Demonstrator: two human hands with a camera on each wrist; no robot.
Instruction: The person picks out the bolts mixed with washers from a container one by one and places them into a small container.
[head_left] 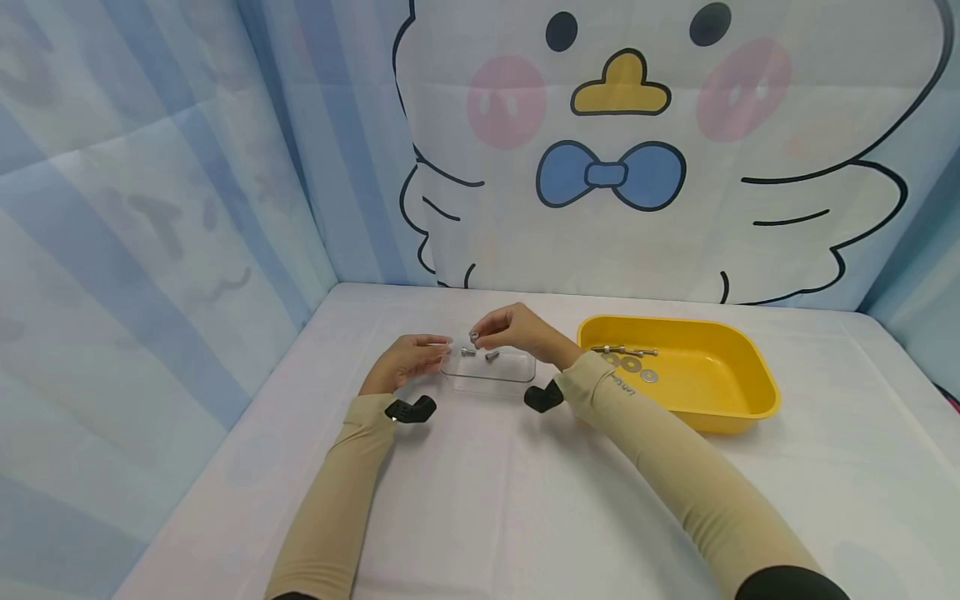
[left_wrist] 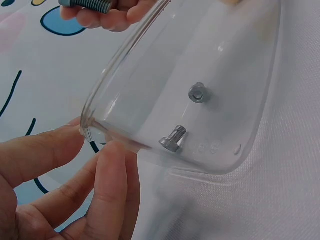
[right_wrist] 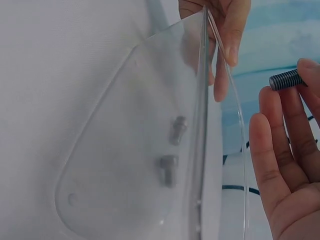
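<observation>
Lowest in the head view, two arms in tan sleeves reach up the frame across a white-covered worktop (head_left: 480, 500), each with a small black camera mount at the wrist.

The left hand (head_left: 405, 362), left of centre, holds the left end of a clear plastic tray (head_left: 489, 368) that sits at the middle of the frame. In the left wrist view its fingertips (left_wrist: 112, 165) and thumb pinch the tray's rim, so this grip is clamped on the tray.

Inside the tray lie two short silver bolts (head_left: 480, 354), close together but apart; the left wrist view shows one lying on its side near the tray's lower edge and the other further up the floor.

Just above the tray's far rim, the right hand (head_left: 517, 327) holds a third bolt (head_left: 474, 336) by its head end, with the threaded shank sticking out past the fingertips in the right wrist view (right_wrist: 286, 80). This grip is closed on that bolt, which hangs over the tray without touching it.

To the right of centre stands a yellow tub (head_left: 738, 392), well apart from the tray. In its left part lie long bolts (head_left: 622, 350) and three flat washers (head_left: 632, 365).

Behind the worktop, filling the upper frame, hangs a cloth backdrop (head_left: 622, 167) printed with a cartoon bird that wears a blue bow tie.
</observation>
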